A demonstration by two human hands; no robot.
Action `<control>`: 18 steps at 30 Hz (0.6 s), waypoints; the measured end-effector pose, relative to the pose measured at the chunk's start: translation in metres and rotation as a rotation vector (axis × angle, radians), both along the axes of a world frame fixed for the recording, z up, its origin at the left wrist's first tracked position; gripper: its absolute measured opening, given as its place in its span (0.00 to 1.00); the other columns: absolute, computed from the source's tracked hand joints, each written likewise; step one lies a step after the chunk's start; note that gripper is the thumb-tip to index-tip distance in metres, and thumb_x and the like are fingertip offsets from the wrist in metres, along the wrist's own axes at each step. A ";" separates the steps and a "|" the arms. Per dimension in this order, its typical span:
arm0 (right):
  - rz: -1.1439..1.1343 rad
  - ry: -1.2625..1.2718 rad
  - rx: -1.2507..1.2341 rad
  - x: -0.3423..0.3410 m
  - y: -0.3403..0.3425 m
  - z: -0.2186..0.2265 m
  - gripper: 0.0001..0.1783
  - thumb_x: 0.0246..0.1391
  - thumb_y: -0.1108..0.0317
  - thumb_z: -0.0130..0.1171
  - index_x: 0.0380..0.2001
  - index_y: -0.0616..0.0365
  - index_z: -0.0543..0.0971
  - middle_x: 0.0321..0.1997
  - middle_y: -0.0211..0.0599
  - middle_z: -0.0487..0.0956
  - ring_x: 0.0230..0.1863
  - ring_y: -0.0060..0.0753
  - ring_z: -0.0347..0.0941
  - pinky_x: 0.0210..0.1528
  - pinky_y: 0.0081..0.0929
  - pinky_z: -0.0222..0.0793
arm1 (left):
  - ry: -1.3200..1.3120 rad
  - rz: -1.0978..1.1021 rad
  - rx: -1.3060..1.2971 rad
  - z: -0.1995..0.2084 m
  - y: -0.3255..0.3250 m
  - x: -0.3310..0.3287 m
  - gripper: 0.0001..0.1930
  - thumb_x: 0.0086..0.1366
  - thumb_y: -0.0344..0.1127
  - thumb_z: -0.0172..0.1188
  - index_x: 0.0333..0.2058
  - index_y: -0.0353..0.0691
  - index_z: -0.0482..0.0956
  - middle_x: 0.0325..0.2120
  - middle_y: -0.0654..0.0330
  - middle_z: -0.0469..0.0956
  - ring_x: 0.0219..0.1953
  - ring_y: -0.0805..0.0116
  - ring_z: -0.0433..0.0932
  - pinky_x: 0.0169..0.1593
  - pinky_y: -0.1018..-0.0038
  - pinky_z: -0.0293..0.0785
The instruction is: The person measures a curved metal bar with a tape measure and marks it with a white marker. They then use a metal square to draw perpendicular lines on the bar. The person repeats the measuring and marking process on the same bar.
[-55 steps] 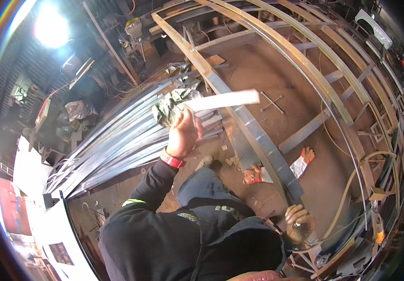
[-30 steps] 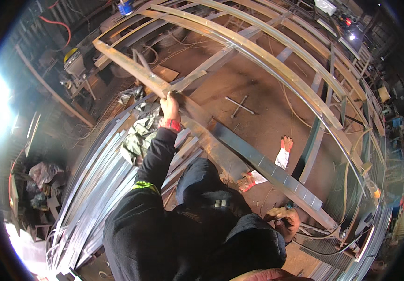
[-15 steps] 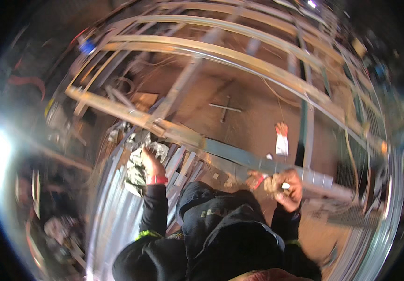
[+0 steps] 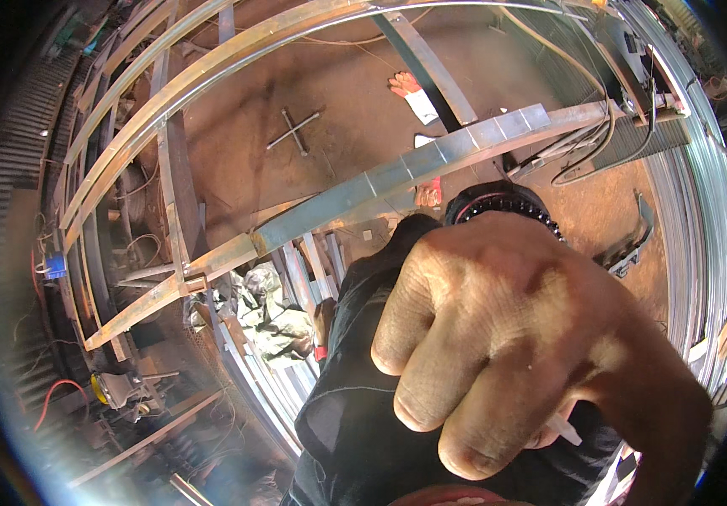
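Observation:
Close in front of me, my right hand point(image 4: 507, 329) is raised with its back showing and its fingers curled. A dark beaded bracelet point(image 4: 507, 205) circles its wrist. Between thumb and fingers it pinches a small white stick point(image 4: 564, 428), only the tip of which shows; it looks like chalk. My left hand point(image 4: 324, 315) is mostly hidden behind my dark clothing, a red band at its wrist, beside a crumpled silvery sheet point(image 4: 266, 312). Its fingers cannot be made out. Beyond both hands runs a steel beam point(image 4: 338, 198) with several white lines across it.
The beam belongs to a large rusty metal frame point(image 4: 165, 169). On the brown floor lie a cross-shaped metal wrench point(image 4: 294, 132) and an orange-and-white glove point(image 4: 414, 97), with another glove point(image 4: 428, 192) nearer. Long metal tubes point(image 4: 701, 244) are stacked at right. A cable point(image 4: 583, 173) loops at the frame's far right.
My right hand has come up close to my head, still with the white stick. My left hand has dropped lower, off the silvery sheet. The view has turned towards the right.

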State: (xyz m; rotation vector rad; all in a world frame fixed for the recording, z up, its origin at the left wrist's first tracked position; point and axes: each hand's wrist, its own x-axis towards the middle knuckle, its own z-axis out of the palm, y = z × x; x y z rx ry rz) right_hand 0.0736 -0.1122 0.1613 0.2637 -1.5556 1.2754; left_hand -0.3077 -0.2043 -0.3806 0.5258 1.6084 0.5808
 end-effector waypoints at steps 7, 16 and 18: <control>-0.173 0.077 0.054 0.011 -0.013 -0.015 0.10 0.51 0.75 0.61 0.23 0.52 0.70 0.18 0.30 0.69 0.13 0.25 0.60 0.15 0.26 0.49 | 0.066 0.064 0.190 0.002 0.047 0.000 0.26 0.68 0.53 0.58 0.53 0.36 0.78 0.46 0.56 0.79 0.46 0.61 0.79 0.40 0.66 0.79; -0.323 0.063 0.118 0.041 -0.027 -0.009 0.09 0.49 0.73 0.67 0.29 0.55 0.75 0.19 0.30 0.72 0.15 0.25 0.64 0.18 0.26 0.55 | 0.026 -0.084 0.089 -0.023 0.069 0.053 0.22 0.69 0.50 0.60 0.53 0.39 0.78 0.46 0.58 0.80 0.45 0.66 0.78 0.40 0.71 0.77; -0.349 0.038 0.109 0.040 -0.025 -0.008 0.09 0.49 0.73 0.68 0.30 0.55 0.76 0.20 0.30 0.72 0.16 0.25 0.65 0.18 0.27 0.56 | 0.041 -0.190 0.060 -0.044 0.066 0.069 0.21 0.70 0.49 0.61 0.52 0.38 0.79 0.42 0.58 0.81 0.41 0.67 0.79 0.40 0.70 0.76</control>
